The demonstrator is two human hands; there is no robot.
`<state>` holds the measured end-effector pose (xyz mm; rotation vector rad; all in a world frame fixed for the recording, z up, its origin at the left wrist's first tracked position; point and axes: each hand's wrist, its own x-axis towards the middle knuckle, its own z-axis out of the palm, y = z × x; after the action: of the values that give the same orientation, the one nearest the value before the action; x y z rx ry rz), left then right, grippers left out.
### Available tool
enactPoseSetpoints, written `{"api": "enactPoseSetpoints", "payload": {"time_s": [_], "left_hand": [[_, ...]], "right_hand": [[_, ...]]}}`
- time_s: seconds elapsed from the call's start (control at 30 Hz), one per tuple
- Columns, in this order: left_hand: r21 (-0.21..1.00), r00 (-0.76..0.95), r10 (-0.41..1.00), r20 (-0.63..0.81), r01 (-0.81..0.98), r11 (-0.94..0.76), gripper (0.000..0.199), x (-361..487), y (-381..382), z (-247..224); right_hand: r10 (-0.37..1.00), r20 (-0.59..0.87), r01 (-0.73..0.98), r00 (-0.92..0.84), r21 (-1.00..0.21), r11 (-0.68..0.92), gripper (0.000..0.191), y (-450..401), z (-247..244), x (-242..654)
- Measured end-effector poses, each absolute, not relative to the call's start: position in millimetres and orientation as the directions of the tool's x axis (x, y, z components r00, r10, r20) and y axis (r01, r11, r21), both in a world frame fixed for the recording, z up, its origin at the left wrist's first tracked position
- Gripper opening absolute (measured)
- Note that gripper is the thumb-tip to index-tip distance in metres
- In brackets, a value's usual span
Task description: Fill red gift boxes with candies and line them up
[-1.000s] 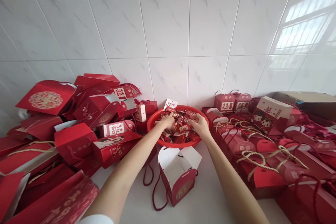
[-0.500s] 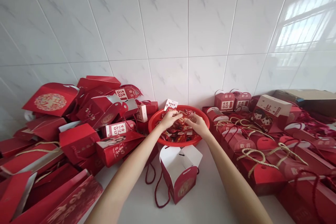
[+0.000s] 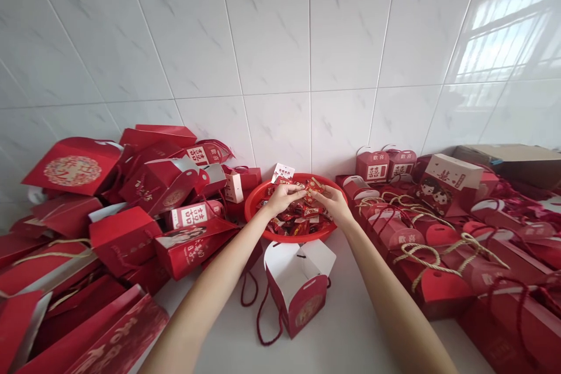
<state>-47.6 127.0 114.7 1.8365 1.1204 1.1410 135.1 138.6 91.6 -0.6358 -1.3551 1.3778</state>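
Red-wrapped candies point(image 3: 300, 227) fill a round red basin point(image 3: 249, 210) against the tiled wall. Over its left part is my left hand point(image 3: 286, 198), fingers closed on small candy packets. My right hand point(image 3: 332, 203) is over the right part, its thumb and fingers pinching a red and gold packet point(image 3: 314, 188); the fingertips of both hands nearly meet. A white printed card point(image 3: 283, 173) stands up at the basin's back left. Between my forearms, in front of the basin, an open red box point(image 3: 298, 286) with white inside and dark red cord handles sits upright on the white table point(image 3: 333, 339).
At the left lies a loose heap of red gift boxes point(image 3: 127, 239). Rows of closed red boxes with rope handles point(image 3: 438, 269) fill the right side. A cardboard box point(image 3: 512, 155) is at the back right.
The view has shifted slightly. My right hand has lifted a red and gold packet into clearer view, and my hands have come a little closer together.
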Motion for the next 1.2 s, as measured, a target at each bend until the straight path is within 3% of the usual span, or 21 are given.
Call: {"api": "enactPoseSetpoints", "payload": {"time_s": [0.3,0.67,0.87,1.07,1.2], "left_hand": [[0.861,0.286,0.911,0.298,0.331,-0.386,0.042,-45.8,125.3,108.9],[0.806,0.317,0.901,0.298,0.423,-0.415,0.046,-49.1,129.8,104.1],[0.761,0.206,0.934,0.293,0.54,-0.359,0.043,-56.4,137.6,99.4],[0.611,0.323,0.944,0.059,0.737,-0.29,0.034,-54.5,139.6,90.0],[0.507,0.347,0.934,-0.081,0.821,-0.262,0.056,-47.5,137.2,89.7]], "right_hand": [[0.921,0.292,-0.315,-0.258,-0.926,0.206,0.049,142.6,87.2,134.4],[0.904,0.28,-0.33,-0.324,-0.929,0.169,0.045,137.6,89.7,135.4],[0.973,0.222,-0.438,-0.059,-0.882,0.175,0.037,141.1,92.2,133.2],[0.981,0.173,-0.571,0.089,-0.798,0.192,0.03,143.2,95.2,134.1],[0.983,0.171,-0.58,0.074,-0.794,0.182,0.03,142.0,96.0,134.0]]}}
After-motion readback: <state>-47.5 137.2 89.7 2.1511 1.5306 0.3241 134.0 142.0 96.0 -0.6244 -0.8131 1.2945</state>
